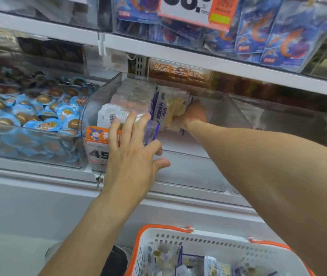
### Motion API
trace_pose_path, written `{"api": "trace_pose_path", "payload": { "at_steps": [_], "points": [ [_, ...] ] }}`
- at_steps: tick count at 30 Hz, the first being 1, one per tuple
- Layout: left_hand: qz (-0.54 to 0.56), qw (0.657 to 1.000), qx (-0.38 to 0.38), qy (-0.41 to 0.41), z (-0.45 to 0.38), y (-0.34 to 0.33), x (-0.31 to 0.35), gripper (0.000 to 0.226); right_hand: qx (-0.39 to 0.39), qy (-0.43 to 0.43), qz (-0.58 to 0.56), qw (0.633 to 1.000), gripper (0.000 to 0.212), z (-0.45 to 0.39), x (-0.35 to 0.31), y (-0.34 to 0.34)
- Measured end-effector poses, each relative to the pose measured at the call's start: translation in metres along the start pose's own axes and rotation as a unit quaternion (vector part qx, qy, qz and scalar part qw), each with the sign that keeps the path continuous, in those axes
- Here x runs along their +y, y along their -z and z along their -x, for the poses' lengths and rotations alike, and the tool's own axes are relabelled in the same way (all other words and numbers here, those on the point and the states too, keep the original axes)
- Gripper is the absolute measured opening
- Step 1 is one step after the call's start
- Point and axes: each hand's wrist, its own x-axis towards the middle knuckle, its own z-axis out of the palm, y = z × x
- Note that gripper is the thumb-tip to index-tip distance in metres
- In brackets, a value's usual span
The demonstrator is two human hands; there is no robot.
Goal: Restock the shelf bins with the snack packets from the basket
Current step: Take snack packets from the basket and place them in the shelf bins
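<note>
Packets (166,108) stand in the clear bin (188,168); my right grip (193,116) clutches them from behind. My left grip (132,148), fingers straight, presses their front; basket (214,242) sits below.

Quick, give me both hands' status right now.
Left hand: open, straight fingers pressing against the standing packets in the clear bin.
Right hand: gripping a snack packet deep inside the same bin.

You see bright, even store light with soft shadows. Motion blur smears the blue egg packets in the clear plastic bin (29,124) and the top edge; glare streaks the bin walls. Wide-angle bending curves the white shelf rails (178,54).
</note>
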Motion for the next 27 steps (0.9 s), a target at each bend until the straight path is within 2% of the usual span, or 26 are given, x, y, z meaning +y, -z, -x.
{"api": "trace_pose_path", "payload": {
  "at_steps": [4, 7, 13, 23, 25, 26, 27],
  "points": [
    [-0.002, 1.000, 0.001, 0.010, 0.000, 0.000, 0.004, 0.030, 0.023, -0.002, -0.014, 1.000, 0.047, -0.005, 0.001, -0.009],
    [0.004, 1.000, 0.004, 0.011, 0.001, 0.000, 0.004, 0.028, 0.040, 0.016, 0.003, 0.999, 0.064, -0.009, 0.000, -0.009],
    [0.019, 1.000, 0.003, 0.013, 0.001, -0.001, 0.005, 0.027, 0.046, 0.006, 0.018, 0.999, 0.084, -0.011, 0.003, -0.020],
    [0.024, 1.000, -0.010, 0.018, 0.000, -0.003, 0.004, 0.026, -0.015, -0.077, -0.022, 0.997, 0.118, -0.009, 0.009, -0.021],
    [0.021, 1.000, -0.010, 0.019, 0.000, -0.002, 0.003, 0.027, -0.020, -0.090, -0.030, 0.995, 0.114, -0.005, 0.009, -0.009],
    [0.017, 1.000, -0.002, 0.019, 0.001, -0.001, 0.003, 0.028, -0.029, -0.090, -0.020, 0.995, 0.103, -0.002, 0.008, 0.002],
    [0.020, 0.999, 0.015, 0.021, 0.002, 0.000, 0.005, 0.029, -0.040, -0.084, -0.008, 0.996, 0.083, 0.004, 0.006, 0.015]
  ]
}}
